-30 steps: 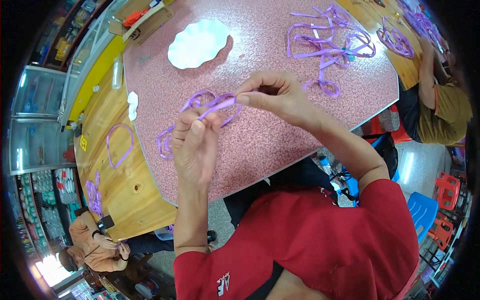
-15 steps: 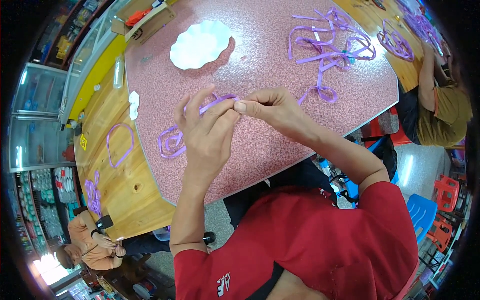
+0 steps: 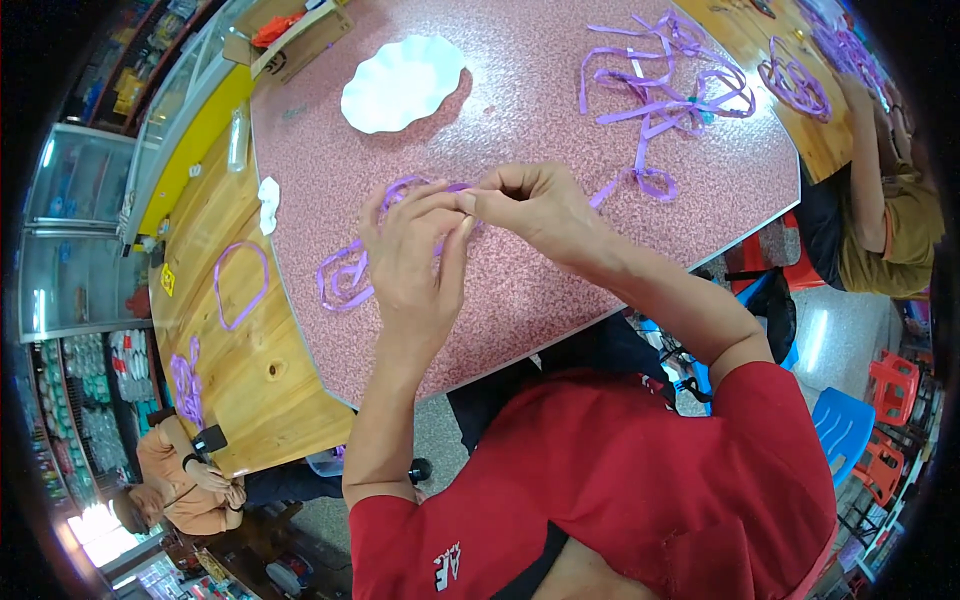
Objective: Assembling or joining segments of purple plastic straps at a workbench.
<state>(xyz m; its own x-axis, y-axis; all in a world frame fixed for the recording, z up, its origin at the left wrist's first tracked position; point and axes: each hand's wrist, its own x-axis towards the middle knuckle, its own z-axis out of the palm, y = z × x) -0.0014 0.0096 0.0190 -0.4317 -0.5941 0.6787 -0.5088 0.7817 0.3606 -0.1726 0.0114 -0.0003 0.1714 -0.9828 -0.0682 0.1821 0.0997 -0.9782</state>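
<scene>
Right hand [image 3: 535, 208]: thumb and forefinger pinched tight on purple ribbon [image 3: 457, 187], other fingers curled in. Left hand [image 3: 405, 255]: half open, fingers long and together, thumb apart lower down with its tip just beside the right thumb; can't tell if it grips the ribbon too, fingers hide it. Ribbon is at the fingertips, over the middle of the pink speckled table [image 3: 520, 300], part of it showing behind the left hand. Just left of that hand: one group of ribbon loops [image 3: 345, 285] on the table, can't tell if it joins the held piece. Rest of the pink table: one white wavy-edged dish [image 3: 403, 85] far side, one ribbon tangle [image 3: 645, 107] far right, one white crumpled piece [image 3: 268, 205] at left edge, one cardboard box [image 3: 305, 48] at far left with something orange in it. Left wooden table [image 3: 300, 420]: one ribbon ring [image 3: 219, 285], one ribbon bundle [image 3: 186, 380], one clear tube [image 3: 238, 140]. Right wooden table [image 3: 820, 150]: one ribbon coil [image 3: 795, 85], one ribbon heap [image 3: 845, 45]. Two co-workers: one near left in orange [image 3: 190, 500], one on the right in brown [image 3: 905, 240]. Right side floor: one blue chair [image 3: 842, 430], two red stools [image 3: 893, 385] beside it.
</scene>
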